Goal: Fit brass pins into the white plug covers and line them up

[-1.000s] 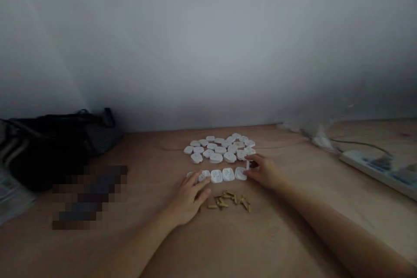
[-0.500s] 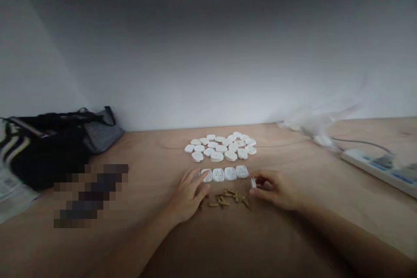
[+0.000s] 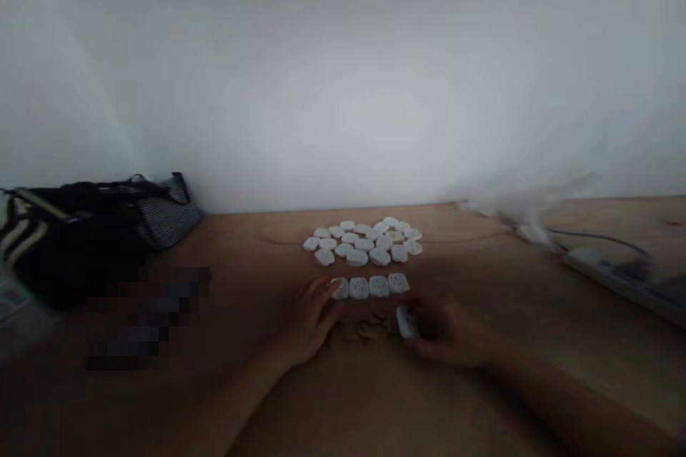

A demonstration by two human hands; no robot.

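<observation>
Between the thumb and fingers of my right hand [image 3: 447,328] is a white plug housing [image 3: 406,323], a rounded-square plastic piece tilted up on its edge. My left hand [image 3: 315,314] has its fingers apart, and its fingertips rest at the left end of a row of similar housings [image 3: 378,286]. Small holes show in their upturned faces. In front of the row lies a loose bunch of brass-coloured pins [image 3: 367,330], dim and blurred now. My right hand covers the right side of that bunch.
Behind the row, many more white housings [image 3: 364,244] lie close together. A black bag [image 3: 86,243] stands at the left, near a pixelated dark object [image 3: 153,318]. To the right are a power strip [image 3: 622,278] with a cable and a clear plastic bag [image 3: 519,211] by the wall.
My right hand has moved toward me and slightly left with the housing, which has turned to show more of its face. My left hand has stayed put. The table looks darker.
</observation>
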